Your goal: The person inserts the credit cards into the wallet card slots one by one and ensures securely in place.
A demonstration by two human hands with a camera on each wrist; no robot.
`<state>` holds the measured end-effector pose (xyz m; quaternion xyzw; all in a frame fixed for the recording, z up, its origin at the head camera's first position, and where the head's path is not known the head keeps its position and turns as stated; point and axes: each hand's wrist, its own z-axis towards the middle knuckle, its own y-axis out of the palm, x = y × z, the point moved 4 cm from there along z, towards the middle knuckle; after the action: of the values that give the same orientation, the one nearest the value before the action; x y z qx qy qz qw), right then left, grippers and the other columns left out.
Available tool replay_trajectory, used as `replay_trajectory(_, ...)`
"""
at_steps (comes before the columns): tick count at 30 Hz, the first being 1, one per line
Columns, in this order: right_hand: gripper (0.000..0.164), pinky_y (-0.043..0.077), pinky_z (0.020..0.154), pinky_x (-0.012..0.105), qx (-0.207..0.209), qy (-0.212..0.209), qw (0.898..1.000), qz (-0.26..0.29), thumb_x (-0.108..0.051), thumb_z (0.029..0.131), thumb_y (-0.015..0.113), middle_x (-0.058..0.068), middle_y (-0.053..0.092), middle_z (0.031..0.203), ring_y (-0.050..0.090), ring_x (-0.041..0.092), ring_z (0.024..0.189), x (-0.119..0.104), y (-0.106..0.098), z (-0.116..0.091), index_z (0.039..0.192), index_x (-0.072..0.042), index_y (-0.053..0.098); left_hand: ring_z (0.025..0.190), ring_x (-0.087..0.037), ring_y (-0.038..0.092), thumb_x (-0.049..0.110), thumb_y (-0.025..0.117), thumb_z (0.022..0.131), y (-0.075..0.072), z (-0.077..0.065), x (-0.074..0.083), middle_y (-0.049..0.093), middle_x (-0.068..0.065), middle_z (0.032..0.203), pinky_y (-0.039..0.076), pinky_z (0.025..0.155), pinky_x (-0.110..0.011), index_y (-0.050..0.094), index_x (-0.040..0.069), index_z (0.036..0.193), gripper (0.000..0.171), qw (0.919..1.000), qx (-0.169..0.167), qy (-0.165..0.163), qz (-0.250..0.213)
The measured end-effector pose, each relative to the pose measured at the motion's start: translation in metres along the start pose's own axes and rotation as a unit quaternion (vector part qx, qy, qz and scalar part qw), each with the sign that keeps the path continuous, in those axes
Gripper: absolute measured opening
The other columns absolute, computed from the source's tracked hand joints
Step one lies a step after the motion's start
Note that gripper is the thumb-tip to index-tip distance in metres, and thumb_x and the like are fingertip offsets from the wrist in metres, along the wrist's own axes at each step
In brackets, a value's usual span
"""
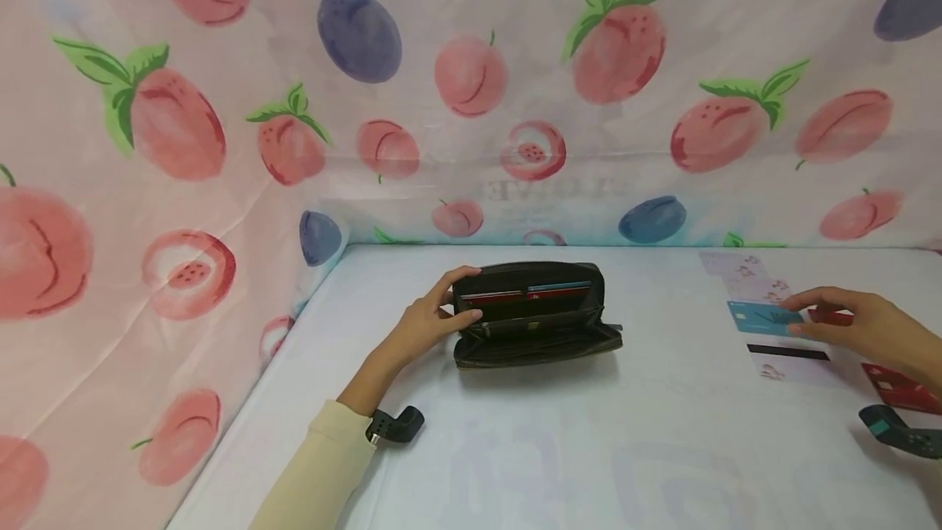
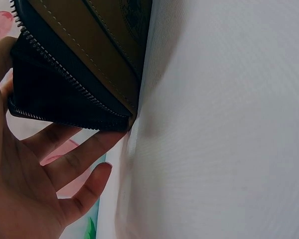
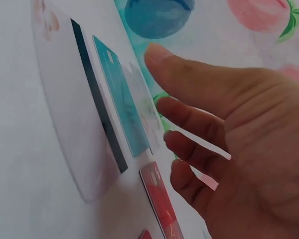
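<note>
A dark zip-around wallet (image 1: 533, 324) stands unzipped on the table, its mouth gaping toward the head camera. Red and blue card edges (image 1: 559, 291) show in its back slots. My left hand (image 1: 429, 319) grips the wallet's left end, thumb on the near side and fingers behind. In the left wrist view the wallet's outside (image 2: 70, 35) is brown with stitching. Out to the right, my right hand (image 1: 864, 319) hovers at a blue card (image 1: 758, 318), thumb and fingers spread apart with nothing pinched. A red card (image 3: 159, 196) lies below that blue card in the right wrist view.
Pale flowered cards (image 1: 736, 268) lie behind the blue card, and a pale card with a black stripe (image 1: 787, 352) lies in front. Another red card (image 1: 905, 388) is at the right edge. Peach-printed cloth (image 1: 456, 170) rises behind the white table (image 1: 545, 448) and along its left.
</note>
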<state>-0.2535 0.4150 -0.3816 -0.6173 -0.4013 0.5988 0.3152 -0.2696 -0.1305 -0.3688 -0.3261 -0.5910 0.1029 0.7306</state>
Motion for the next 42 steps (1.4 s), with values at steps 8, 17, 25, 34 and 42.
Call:
replay_trajectory(8,0.057,0.043,0.081,0.050,-0.046,-0.032,0.998,-0.010,-0.042,0.080,0.075,0.030,0.046,0.118,0.040,0.044,0.100,0.005,0.006,-0.011,0.118,-0.002,0.061,0.088,-0.017,0.066,0.044,0.065,0.090,0.001,0.000,0.002,0.057,-0.009,0.128,0.040,0.079,-0.044,0.032,0.055,0.137,0.059,0.9998,-0.008,0.006,-0.016)
replay_trajectory(17,0.057,0.019,0.093,0.072,-0.073,-0.034,0.996,0.024,-0.038,0.074,0.081,0.032,0.043,0.123,0.031,0.050,0.107,0.012,0.019,-0.012,0.115,-0.003,0.063,0.090,-0.016,0.066,0.044,0.065,0.089,-0.004,-0.002,0.002,0.052,-0.010,0.135,0.042,0.078,-0.044,0.031,0.056,0.137,0.059,0.9999,-0.001,0.013,-0.003)
replay_trajectory(25,0.061,0.018,0.096,0.069,-0.068,-0.052,0.996,0.019,-0.034,0.073,0.082,0.030,0.044,0.123,0.032,0.048,0.108,0.016,0.022,-0.016,0.118,0.000,0.058,0.088,-0.014,0.066,0.046,0.064,0.090,-0.001,0.000,0.002,0.052,-0.010,0.134,0.042,0.078,-0.043,0.031,0.057,0.137,0.059,0.9998,-0.008,0.015,-0.008)
replay_trajectory(34,0.072,0.022,0.089,0.073,-0.071,-0.020,0.997,-0.037,-0.049,0.065,0.083,0.035,0.044,0.120,0.034,0.051,0.102,0.013,0.016,-0.011,0.115,-0.002,0.061,0.086,-0.015,0.066,0.045,0.064,0.090,-0.002,0.000,0.002,0.056,-0.008,0.130,0.041,0.078,-0.044,0.031,0.056,0.137,0.059,0.9998,-0.007,0.016,-0.010)
replay_trajectory(42,0.071,0.039,0.080,0.061,-0.054,-0.035,0.995,-0.076,-0.046,0.065,0.084,0.026,0.052,0.102,0.045,0.041,0.088,0.010,0.011,-0.010,0.112,0.000,0.057,0.088,-0.015,0.065,0.047,0.064,0.089,-0.002,0.001,0.002,0.054,-0.009,0.133,0.043,0.079,-0.044,0.031,0.059,0.136,0.058,1.0000,-0.002,0.008,0.000)
